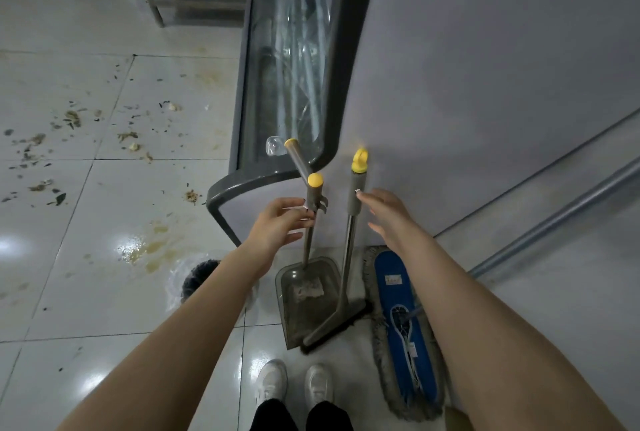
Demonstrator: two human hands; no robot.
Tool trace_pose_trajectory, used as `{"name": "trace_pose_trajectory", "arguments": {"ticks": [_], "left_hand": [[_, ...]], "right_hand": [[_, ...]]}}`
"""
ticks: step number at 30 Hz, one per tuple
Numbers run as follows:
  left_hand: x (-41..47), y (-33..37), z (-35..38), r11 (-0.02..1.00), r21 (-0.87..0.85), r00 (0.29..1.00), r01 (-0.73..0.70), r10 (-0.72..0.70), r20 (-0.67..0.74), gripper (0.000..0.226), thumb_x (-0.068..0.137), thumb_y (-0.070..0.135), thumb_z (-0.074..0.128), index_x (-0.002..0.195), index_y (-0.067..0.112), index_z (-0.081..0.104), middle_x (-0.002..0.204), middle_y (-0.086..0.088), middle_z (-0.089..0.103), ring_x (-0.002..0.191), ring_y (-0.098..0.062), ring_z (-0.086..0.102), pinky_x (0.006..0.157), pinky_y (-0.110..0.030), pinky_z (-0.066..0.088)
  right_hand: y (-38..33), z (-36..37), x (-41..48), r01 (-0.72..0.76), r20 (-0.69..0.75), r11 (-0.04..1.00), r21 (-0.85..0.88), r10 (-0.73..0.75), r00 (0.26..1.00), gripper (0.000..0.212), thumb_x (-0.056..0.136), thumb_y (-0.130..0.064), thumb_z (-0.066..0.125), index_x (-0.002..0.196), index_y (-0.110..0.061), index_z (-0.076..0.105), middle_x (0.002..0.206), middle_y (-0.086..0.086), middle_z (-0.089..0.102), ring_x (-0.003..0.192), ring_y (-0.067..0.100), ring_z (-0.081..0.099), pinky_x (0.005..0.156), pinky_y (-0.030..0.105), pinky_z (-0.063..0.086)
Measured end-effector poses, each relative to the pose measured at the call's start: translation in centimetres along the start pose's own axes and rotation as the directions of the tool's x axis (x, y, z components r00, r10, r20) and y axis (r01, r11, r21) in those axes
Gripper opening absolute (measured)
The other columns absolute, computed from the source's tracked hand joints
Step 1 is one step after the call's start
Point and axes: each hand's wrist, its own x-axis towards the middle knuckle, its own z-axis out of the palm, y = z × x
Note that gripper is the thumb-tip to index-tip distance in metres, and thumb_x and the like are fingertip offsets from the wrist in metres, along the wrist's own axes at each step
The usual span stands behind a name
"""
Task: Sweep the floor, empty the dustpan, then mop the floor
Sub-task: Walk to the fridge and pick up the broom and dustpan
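A grey dustpan [304,295] with a long yellow-capped handle [313,195] stands on the floor against a grey cabinet. Beside it leans a broom [351,240] with a yellow hanging loop on top. A blue flat mop [401,326] lies on the floor to the right. My left hand [280,226] is at the dustpan handle, fingers loosely curved and touching it. My right hand [388,216] is stretched out with straight fingers, its tips just beside the broom's grey grip. Leaves, crumbs and yellowish stains [69,119] litter the tiles at left.
A grey display cabinet with a curved glass front [291,60] rises ahead. A bin lined with a clear bag [197,278] sits under my left forearm. A metal pipe [554,216] runs diagonally at right. My white shoes [294,382] are near the bottom.
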Motion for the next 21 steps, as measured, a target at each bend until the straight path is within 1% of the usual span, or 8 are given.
{"name": "trace_pose_trajectory", "arguments": {"ticks": [4,6,8,11,15,17,19,21], "left_hand": [[1.7,-0.4,-0.5,1.0,0.009,1.0,0.004,-0.005,0.021,0.025,0.096,0.014,0.051,0.12,0.009,0.054,0.103,-0.008,0.069,0.097,-0.02,0.066,0.091,-0.036,0.05],[2.2,-0.7,-0.9,1.0,0.017,0.999,0.017,-0.018,0.033,0.023,0.096,0.013,0.05,0.118,0.008,0.055,0.107,-0.011,0.068,0.097,-0.021,0.066,0.09,-0.035,0.05],[2.7,-0.9,-1.2,0.999,0.023,0.998,0.032,-0.033,0.045,0.023,0.096,0.012,0.05,0.118,0.008,0.055,0.109,-0.012,0.067,0.098,-0.021,0.065,0.088,-0.034,0.05],[3.1,-0.9,-1.7,0.999,0.023,0.998,0.032,-0.033,0.055,0.023,0.096,0.013,0.05,0.118,0.009,0.056,0.11,-0.011,0.067,0.098,-0.02,0.065,0.085,-0.031,0.051],[3.7,-0.3,-2.1,1.0,0.026,0.998,0.009,-0.011,0.06,0.02,0.096,0.014,0.05,0.115,0.011,0.056,0.106,-0.008,0.068,0.095,-0.017,0.066,0.084,-0.029,0.051],[3.9,0.1,-2.3,1.0,0.023,0.998,-0.006,0.005,0.057,0.016,0.096,0.014,0.051,0.11,0.014,0.057,0.103,-0.007,0.069,0.094,-0.017,0.066,0.085,-0.03,0.05],[4.1,0.5,-2.5,0.999,0.029,0.997,-0.025,0.023,0.067,0.012,0.095,0.013,0.052,0.105,0.017,0.058,0.101,-0.006,0.069,0.091,-0.017,0.066,0.085,-0.031,0.05],[4.3,0.9,-2.5,0.998,0.046,0.996,-0.04,0.036,0.079,0.011,0.094,0.012,0.054,0.101,0.019,0.058,0.101,-0.005,0.069,0.09,-0.016,0.066,0.086,-0.031,0.05]], "right_hand": [[-0.3,0.9,2.2,0.053,-0.063,0.996,-0.066,-0.057,0.996,0.048,0.091,-0.028,0.061,0.129,-0.001,0.051,0.13,0.018,0.054,0.121,0.028,0.05,0.1,0.042,0.042],[-0.1,1.6,3.0,0.081,-0.055,0.991,-0.11,-0.088,0.995,0.038,0.089,-0.033,0.063,0.115,-0.006,0.06,0.107,0.012,0.064,0.107,0.028,0.058,0.078,0.033,0.048],[0.1,2.0,3.9,0.099,-0.067,0.987,-0.131,-0.108,0.992,0.035,0.087,-0.036,0.065,0.11,-0.009,0.062,0.096,0.004,0.062,0.091,0.02,0.057,0.069,0.028,0.043],[0.5,2.3,4.8,0.127,-0.095,0.984,-0.121,-0.139,0.986,0.029,0.087,-0.035,0.066,0.105,-0.013,0.062,0.096,0.002,0.061,0.09,0.016,0.055,0.078,0.028,0.041],[0.5,2.5,4.9,0.145,-0.09,0.984,-0.099,-0.154,0.984,0.023,0.088,-0.035,0.064,0.101,-0.016,0.061,0.095,-0.001,0.06,0.091,0.015,0.054,0.082,0.03,0.041],[0.7,2.5,5.2,0.144,-0.096,0.985,-0.094,-0.153,0.984,0.024,0.087,-0.035,0.065,0.094,-0.012,0.064,0.091,0.004,0.06,0.087,0.018,0.054,0.081,0.037,0.046],[1.0,2.5,5.2,0.137,-0.087,0.988,-0.077,-0.144,0.986,0.016,0.086,-0.033,0.066,0.083,-0.019,0.062,0.089,0.007,0.062,0.087,0.022,0.057,0.086,0.044,0.05],[1.3,2.2,4.9,0.132,-0.068,0.989,-0.072,-0.137,0.988,0.013,0.088,-0.032,0.064,0.083,-0.02,0.062,0.088,0.006,0.061,0.088,0.022,0.056,0.086,0.042,0.049]]}}
